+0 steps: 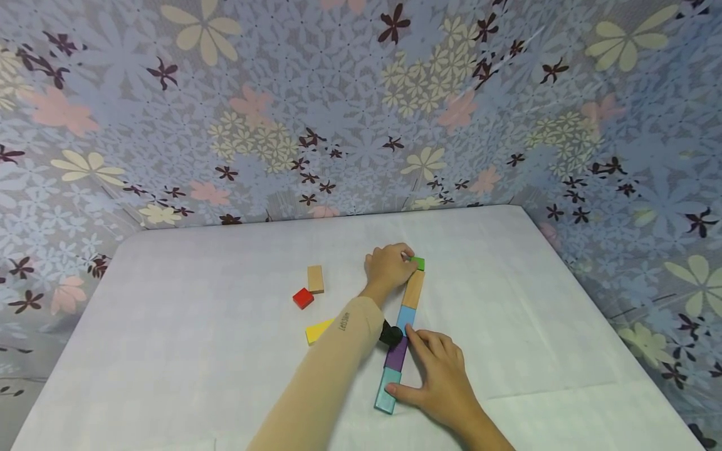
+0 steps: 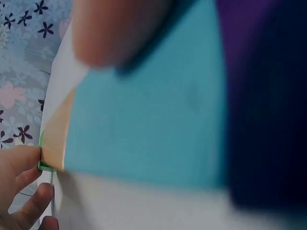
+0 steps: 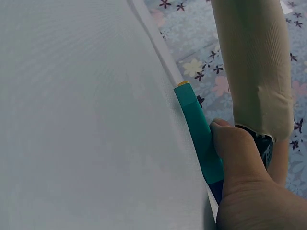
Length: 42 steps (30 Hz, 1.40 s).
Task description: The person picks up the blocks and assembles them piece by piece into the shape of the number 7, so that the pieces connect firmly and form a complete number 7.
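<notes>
A row of blocks lies end to end on the white cloth: a green block (image 1: 418, 264) at the far end, then a plain wooden block (image 1: 413, 289), a blue block (image 1: 405, 317), a purple block (image 1: 396, 356) and a teal block (image 1: 387, 398) nearest. My left hand (image 1: 389, 269) pinches the green block at its side. Along the right side of the row, my right hand (image 1: 442, 379) spreads its thumb against the teal block and its index fingertip by the blue block. The left wrist's black camera (image 1: 391, 334) hides part of the row.
Left of the row lie a loose wooden block (image 1: 316, 279), a red block (image 1: 303, 299) and a yellow block (image 1: 318, 331), the last partly behind the left sleeve (image 1: 333, 369). A white-covered table (image 1: 197, 326) bears everything, with flowered fabric (image 1: 338, 113) behind it.
</notes>
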Available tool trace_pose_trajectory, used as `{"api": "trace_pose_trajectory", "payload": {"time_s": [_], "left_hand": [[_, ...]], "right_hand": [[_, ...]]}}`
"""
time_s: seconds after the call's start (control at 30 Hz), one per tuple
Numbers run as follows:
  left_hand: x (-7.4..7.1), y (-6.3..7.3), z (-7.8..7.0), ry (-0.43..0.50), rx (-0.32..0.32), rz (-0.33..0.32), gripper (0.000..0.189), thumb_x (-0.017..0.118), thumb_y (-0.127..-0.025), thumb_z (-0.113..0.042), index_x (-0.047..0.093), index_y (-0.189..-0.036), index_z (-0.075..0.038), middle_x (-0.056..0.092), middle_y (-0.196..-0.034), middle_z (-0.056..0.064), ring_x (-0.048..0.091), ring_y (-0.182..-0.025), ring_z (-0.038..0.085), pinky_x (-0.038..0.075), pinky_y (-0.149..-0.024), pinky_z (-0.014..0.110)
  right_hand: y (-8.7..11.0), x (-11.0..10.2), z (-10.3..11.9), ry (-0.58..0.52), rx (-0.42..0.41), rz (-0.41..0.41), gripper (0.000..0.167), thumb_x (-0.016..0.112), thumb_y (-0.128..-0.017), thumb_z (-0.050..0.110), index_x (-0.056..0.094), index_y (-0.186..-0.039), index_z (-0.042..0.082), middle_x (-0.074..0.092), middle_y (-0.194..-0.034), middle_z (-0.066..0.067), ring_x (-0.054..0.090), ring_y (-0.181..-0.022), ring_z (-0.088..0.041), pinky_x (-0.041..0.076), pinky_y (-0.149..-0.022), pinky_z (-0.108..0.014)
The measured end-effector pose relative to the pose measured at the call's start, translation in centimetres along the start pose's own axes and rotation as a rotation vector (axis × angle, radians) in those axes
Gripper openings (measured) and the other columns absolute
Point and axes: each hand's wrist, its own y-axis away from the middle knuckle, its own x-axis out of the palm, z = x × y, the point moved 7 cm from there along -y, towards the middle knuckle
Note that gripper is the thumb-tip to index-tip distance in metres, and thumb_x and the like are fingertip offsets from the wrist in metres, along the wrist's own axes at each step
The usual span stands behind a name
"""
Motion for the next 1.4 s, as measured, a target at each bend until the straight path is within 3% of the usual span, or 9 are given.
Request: {"api": "trace_pose_trajectory", "payload": {"time_s": [0.4,0.67,0.8,1.03,1.2,1.4], "left_hand": [[0.4,0.0,0.0,-0.051,0.014,0.002,0.024,0.062,-0.094,-0.046,0.071,-0.113,-0.034,0.071,-0.105,-0.01,0.059,-0.098,0.019,0.041,-0.087,0.038],[-0.4,0.7,0.7,0.08,0.003,-0.004,0.033,0.059,-0.095,-0.038,0.066,-0.126,-0.029,0.068,-0.104,-0.004,0.058,-0.096,0.02,0.037,-0.087,0.04],[-1.7,1.1,1.0,0.165,0.032,-0.008,0.033,0.06,-0.095,-0.035,0.065,-0.126,-0.025,0.068,-0.106,-0.002,0.057,-0.097,0.021,0.035,-0.088,0.042],[-6.0,2.1,1.9,0.261,0.182,0.031,0.03,0.057,-0.099,-0.031,0.065,-0.126,-0.023,0.067,-0.114,0.002,0.056,-0.1,0.027,0.033,-0.09,0.046],[-8.8,3.4,3.4,0.309,0.254,0.089,0.028,0.057,-0.1,-0.029,0.063,-0.128,-0.025,0.066,-0.114,-0.001,0.055,-0.103,0.028,0.032,-0.093,0.046],[-9.9,5.3,5.8,0.342,0.301,0.204,0.032,0.061,-0.098,-0.029,0.061,-0.131,-0.026,0.065,-0.118,0.006,0.054,-0.104,0.027,0.043,-0.086,0.039]], "right_hand": [[-0.1,-0.1,0.1,0.004,-0.002,-0.002,0.105,0.074,-0.068,0.073,0.044,-0.151,0.016,0.052,-0.135,0.0,0.04,-0.126,-0.02,0.028,-0.103,-0.051],[-0.1,0.1,0.2,0.004,-0.003,0.003,0.105,0.074,-0.068,0.073,0.044,-0.15,0.015,0.052,-0.135,-0.001,0.04,-0.126,-0.022,0.027,-0.103,-0.05],[-0.1,0.0,0.2,0.006,0.0,-0.001,0.105,0.075,-0.068,0.072,0.045,-0.15,0.015,0.053,-0.134,-0.001,0.04,-0.127,-0.023,0.027,-0.103,-0.05],[-0.1,0.2,0.2,0.002,0.016,0.015,0.105,0.074,-0.068,0.073,0.045,-0.15,0.016,0.052,-0.135,-0.002,0.039,-0.127,-0.023,0.026,-0.105,-0.05],[-0.1,0.2,0.1,0.008,0.018,0.023,0.105,0.074,-0.069,0.073,0.044,-0.15,0.015,0.052,-0.136,-0.002,0.039,-0.128,-0.023,0.026,-0.105,-0.051],[-0.3,0.0,0.1,0.001,0.016,0.027,0.105,0.074,-0.069,0.072,0.043,-0.151,0.015,0.051,-0.136,-0.003,0.038,-0.128,-0.024,0.026,-0.105,-0.053]]}}
